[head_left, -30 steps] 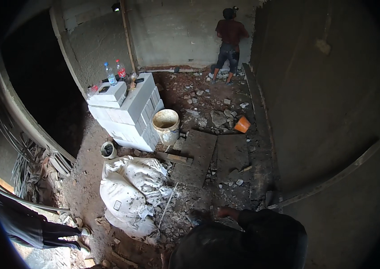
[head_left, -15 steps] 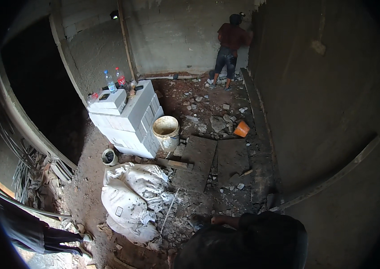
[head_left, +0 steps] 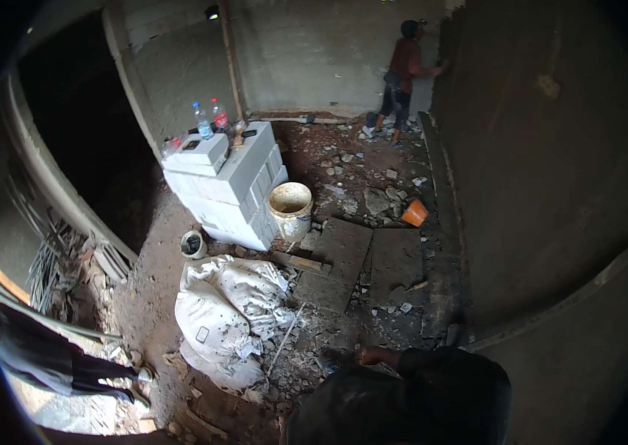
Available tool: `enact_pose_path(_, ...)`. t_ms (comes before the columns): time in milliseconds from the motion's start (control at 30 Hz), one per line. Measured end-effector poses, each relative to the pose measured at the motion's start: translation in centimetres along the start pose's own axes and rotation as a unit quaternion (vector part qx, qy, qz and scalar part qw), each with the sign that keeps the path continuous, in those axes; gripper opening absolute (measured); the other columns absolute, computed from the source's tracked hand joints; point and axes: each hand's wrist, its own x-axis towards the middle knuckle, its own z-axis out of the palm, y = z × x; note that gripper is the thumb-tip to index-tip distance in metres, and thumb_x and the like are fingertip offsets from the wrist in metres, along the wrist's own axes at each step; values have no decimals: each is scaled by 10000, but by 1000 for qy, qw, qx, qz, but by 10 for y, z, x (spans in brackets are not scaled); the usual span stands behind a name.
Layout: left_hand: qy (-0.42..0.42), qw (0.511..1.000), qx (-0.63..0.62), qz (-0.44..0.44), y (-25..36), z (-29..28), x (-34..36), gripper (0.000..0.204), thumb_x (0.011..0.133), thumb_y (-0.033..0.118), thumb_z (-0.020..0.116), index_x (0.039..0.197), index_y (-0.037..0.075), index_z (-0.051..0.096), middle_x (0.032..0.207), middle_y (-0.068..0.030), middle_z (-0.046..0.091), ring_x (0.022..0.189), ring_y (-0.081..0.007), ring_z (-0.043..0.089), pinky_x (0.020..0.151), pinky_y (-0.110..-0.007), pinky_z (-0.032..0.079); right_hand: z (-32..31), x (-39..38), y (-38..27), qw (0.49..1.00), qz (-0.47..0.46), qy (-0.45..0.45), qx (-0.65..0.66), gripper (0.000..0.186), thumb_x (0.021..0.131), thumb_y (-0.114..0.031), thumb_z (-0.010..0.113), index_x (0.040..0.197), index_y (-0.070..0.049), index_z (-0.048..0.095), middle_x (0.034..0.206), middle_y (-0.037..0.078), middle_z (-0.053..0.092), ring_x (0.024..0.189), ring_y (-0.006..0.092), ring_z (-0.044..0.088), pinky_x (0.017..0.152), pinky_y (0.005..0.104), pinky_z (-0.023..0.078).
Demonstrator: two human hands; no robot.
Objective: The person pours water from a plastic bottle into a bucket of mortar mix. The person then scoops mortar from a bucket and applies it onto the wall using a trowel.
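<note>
Rubble (head_left: 301,363) lay loose near your right hand (head_left: 368,356), whose grip could not be made out. Your left hand was out of view; unstable pieces could have tripped you.

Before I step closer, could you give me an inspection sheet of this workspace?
Surface: uneven brown dirt floor, two dark rectangular boards on it.
Job's things: round, stained white bucket; heaped white sheeting with dark specks.
Clutter: grey stone rubble; tilted orange container.
Hands: wearer's hands not in view; black-sleeved co-worker's hand, grip unclear.
Cables: thin grey strands, perhaps rods; cannot tell.
Surroundings: stacked white rectangular blocks; grey wall; person in dark red.
</note>
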Motion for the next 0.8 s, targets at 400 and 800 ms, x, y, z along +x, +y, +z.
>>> enact_pose_path(400, 13, 998, 58, 9, -5, 31, 2, 292, 811, 303, 573, 1018, 117, 662, 1016, -107, 670, 882, -264, 660, 731, -384, 524, -7, 1, -1, 992, -112, -55, 30, 318, 816, -334, 550, 890, -55, 684, 921, 191, 659, 882, 326, 642, 758, 421, 484)
enact_pose_path(800, 35, 953, -217, -209, -5, 45, -20, 425, 734, 387, 670, 1110, 189, 676, 1136, -67, 656, 1062, -231, 618, 870, -366, 502, -24, 19, -12, 991, -92, -95, -7, 401, 777, -418, 604, 922, -52, 679, 943, 191, 655, 891, 362, 633, 743, 432, 476)
